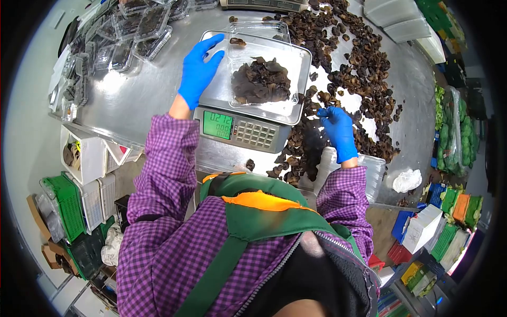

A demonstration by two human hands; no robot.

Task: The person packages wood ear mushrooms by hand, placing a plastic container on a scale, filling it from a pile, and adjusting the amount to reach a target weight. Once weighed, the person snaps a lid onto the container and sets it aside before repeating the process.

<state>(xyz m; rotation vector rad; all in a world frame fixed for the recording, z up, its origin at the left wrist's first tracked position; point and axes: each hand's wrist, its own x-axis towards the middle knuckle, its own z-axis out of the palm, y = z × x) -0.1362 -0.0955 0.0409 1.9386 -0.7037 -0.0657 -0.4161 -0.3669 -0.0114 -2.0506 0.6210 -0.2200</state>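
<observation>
A digital scale [240,129] stands before me, its green display lit. On its metal pan [211,90] sits an open clear plastic clamshell box [288,39] with dark brown wood ear mushrooms [261,79] in its lower half. One small piece lies apart from the pile, toward the lid. My left hand [199,68], in a blue glove, is over the pan's left side with thumb and fingers apart, holding nothing. To the right of the pan, my blue-gloved right hand [338,129] hovers over loose mushrooms [364,74]; its fingers are bent together, and what they pinch is hidden.
Filled clear boxes [153,24] are heaped at the table's far left. Stacked clear trays [369,177] stand by my right forearm, with a crumpled white bag [407,180] beyond. Another scale [264,5] is at the back. Crates [63,198] line the floor at left.
</observation>
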